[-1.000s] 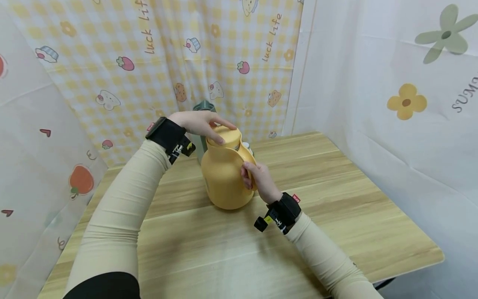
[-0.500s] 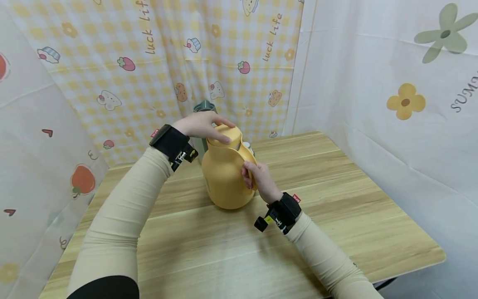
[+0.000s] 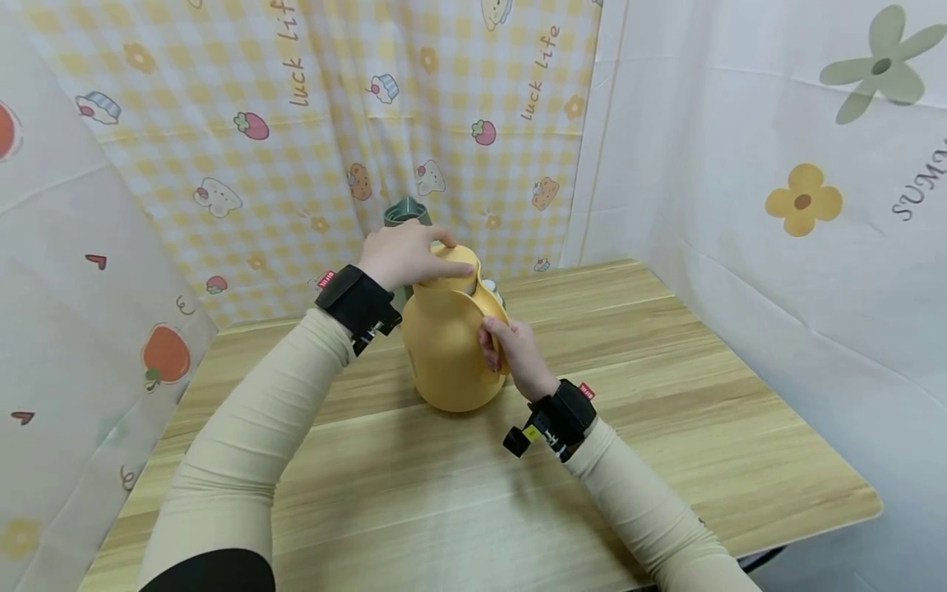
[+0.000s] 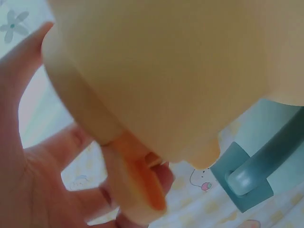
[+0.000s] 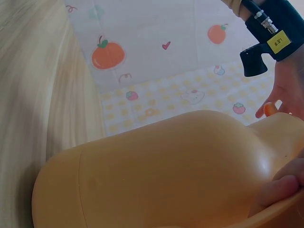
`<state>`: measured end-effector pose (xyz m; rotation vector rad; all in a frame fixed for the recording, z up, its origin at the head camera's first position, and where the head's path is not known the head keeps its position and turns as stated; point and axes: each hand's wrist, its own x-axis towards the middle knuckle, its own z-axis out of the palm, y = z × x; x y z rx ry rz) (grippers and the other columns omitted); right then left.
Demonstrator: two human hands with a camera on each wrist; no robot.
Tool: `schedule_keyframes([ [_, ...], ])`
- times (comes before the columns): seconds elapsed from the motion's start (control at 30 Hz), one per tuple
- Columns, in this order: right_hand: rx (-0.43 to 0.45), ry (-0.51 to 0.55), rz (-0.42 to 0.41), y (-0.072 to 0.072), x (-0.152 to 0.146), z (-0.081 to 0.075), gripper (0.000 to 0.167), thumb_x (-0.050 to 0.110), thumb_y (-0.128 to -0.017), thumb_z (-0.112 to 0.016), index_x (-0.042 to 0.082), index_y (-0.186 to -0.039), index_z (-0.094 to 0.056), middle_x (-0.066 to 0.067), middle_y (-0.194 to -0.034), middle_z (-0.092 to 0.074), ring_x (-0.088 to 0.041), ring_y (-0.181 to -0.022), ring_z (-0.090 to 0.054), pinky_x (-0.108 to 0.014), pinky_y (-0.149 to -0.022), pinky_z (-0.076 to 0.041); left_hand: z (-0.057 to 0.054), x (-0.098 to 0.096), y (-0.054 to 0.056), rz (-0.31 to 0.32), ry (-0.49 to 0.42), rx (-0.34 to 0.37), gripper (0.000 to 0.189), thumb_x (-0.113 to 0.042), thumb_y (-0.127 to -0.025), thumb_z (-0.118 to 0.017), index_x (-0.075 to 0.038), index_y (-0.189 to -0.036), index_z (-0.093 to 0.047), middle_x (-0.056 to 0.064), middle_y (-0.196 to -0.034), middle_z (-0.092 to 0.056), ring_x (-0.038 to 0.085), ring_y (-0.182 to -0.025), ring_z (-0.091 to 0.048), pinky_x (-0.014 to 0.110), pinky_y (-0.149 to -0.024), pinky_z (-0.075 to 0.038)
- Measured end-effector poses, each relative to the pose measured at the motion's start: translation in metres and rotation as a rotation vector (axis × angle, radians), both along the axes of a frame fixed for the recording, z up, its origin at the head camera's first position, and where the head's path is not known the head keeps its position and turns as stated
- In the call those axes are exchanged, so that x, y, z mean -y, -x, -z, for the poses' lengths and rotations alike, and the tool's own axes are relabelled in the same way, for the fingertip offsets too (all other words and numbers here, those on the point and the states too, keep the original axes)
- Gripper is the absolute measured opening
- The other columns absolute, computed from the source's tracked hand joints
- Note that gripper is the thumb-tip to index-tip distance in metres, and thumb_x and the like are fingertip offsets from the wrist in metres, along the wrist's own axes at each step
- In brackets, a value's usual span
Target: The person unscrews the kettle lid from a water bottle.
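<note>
Cloth (image 3: 333, 123) backs our worktop (image 3: 666, 395). Mid-frame, left fingers (image 3: 443, 236) clasp the lid (image 3: 459, 254) atop our upright jug (image 3: 447, 362), right fingers (image 3: 491, 353) its handle (image 3: 494, 307).

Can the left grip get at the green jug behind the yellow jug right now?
Probably yes, if it lets go first: the left grip holds the lid of the yellow jug. The top of the green jug shows just beyond, uncovered, though the yellow jug blocks its lower front.

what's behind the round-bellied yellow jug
Behind the round-bellied yellow jug, a pale green vessel with a darker green handle and a small white-topped object partly show. The jug and the person's left hand hide the rest of them.
</note>
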<state>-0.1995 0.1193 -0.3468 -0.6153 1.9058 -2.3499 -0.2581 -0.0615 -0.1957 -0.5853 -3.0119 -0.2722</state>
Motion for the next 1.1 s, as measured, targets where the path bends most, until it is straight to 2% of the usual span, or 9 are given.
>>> schedule_keyframes([
  [0.13,-0.006,0.017,0.000,0.001,0.000,0.003,0.035,0.029,-0.099,-0.048,0.008,-0.071,-0.053,-0.001,-0.055,-0.042,-0.013,-0.048,-0.039,-0.024,-0.047,-0.033,0.006,-0.006,-0.005,-0.056,0.016,-0.061,0.070,-0.081,-0.075,-0.053,-0.028,-0.119,-0.062,0.009,-0.111,-0.057,0.028,-0.088,-0.055,0.047,-0.072,-0.046],
  [0.27,-0.018,0.030,-0.008,0.002,0.001,0.007,0.036,0.034,-0.097,-0.051,0.008,-0.072,-0.053,-0.001,-0.056,-0.042,-0.012,-0.048,-0.039,-0.024,-0.046,-0.033,0.010,-0.009,-0.008,-0.067,0.014,-0.079,0.074,-0.080,-0.079,-0.048,-0.022,-0.122,-0.062,0.014,-0.113,-0.057,0.031,-0.090,-0.056,0.046,-0.067,-0.048],
  [0.4,-0.022,0.030,-0.013,0.003,0.002,0.009,0.037,0.036,-0.095,-0.052,0.009,-0.071,-0.054,0.000,-0.055,-0.043,-0.012,-0.048,-0.039,-0.024,-0.046,-0.034,0.011,-0.006,-0.006,-0.028,-0.010,-0.071,0.071,-0.074,-0.088,-0.042,-0.017,-0.125,-0.063,0.014,-0.115,-0.061,0.034,-0.103,-0.056,0.048,-0.073,-0.050],
  [0.53,-0.021,0.027,-0.014,0.004,0.002,0.010,0.036,0.036,-0.094,-0.052,0.009,-0.070,-0.053,0.000,-0.055,-0.042,-0.012,-0.048,-0.039,-0.024,-0.046,-0.034,0.009,-0.002,-0.003,0.039,-0.031,-0.059,0.057,-0.058,-0.097,-0.042,-0.014,-0.124,-0.066,0.009,-0.109,-0.067,0.032,-0.110,-0.053,0.046,-0.084,-0.047],
  [0.73,-0.022,0.028,-0.010,0.004,0.001,0.009,0.036,0.036,-0.094,-0.052,0.010,-0.070,-0.054,0.000,-0.055,-0.043,-0.012,-0.048,-0.040,-0.024,-0.046,-0.034,0.003,0.002,-0.001,0.055,-0.010,-0.049,0.042,-0.038,-0.098,-0.049,-0.010,-0.123,-0.068,0.010,-0.118,-0.066,0.028,-0.109,-0.058,0.047,-0.094,-0.042],
  [0.83,-0.024,0.031,-0.015,0.003,0.001,0.008,0.036,0.036,-0.095,-0.052,0.010,-0.070,-0.054,0.000,-0.055,-0.043,-0.011,-0.048,-0.040,-0.023,-0.046,-0.034,0.000,0.004,-0.002,0.030,-0.020,-0.036,0.039,-0.039,-0.097,-0.051,-0.013,-0.119,-0.070,0.007,-0.101,-0.071,0.025,-0.096,-0.060,0.044,-0.086,-0.045],
  [0.93,-0.026,0.033,-0.020,0.003,0.000,0.007,0.036,0.035,-0.095,-0.051,0.009,-0.070,-0.054,0.000,-0.055,-0.042,-0.011,-0.048,-0.040,-0.023,-0.046,-0.034,-0.002,0.006,-0.005,0.008,-0.041,-0.036,0.037,-0.042,-0.095,-0.053,-0.017,-0.113,-0.073,0.003,-0.084,-0.069,0.023,-0.081,-0.058,0.038,-0.072,-0.046],
  [1.0,-0.028,0.032,-0.019,0.003,0.000,0.007,0.036,0.035,-0.095,-0.051,0.009,-0.070,-0.054,0.000,-0.055,-0.042,-0.012,-0.048,-0.040,-0.023,-0.046,-0.034,-0.003,0.006,-0.008,-0.001,-0.052,-0.048,0.036,-0.044,-0.094,-0.054,-0.018,-0.108,-0.075,0.002,-0.079,-0.067,0.023,-0.074,-0.055,0.035,-0.062,-0.043],
  [1.1,-0.035,0.031,-0.015,0.004,-0.001,0.006,0.037,0.035,-0.095,-0.051,0.009,-0.070,-0.054,0.000,-0.055,-0.042,-0.012,-0.048,-0.040,-0.024,-0.045,-0.034,-0.005,0.004,-0.011,-0.016,-0.054,-0.080,0.036,-0.048,-0.093,-0.056,-0.019,-0.089,-0.076,0.000,-0.069,-0.060,0.019,-0.062,-0.047,0.030,-0.050,-0.035],
])
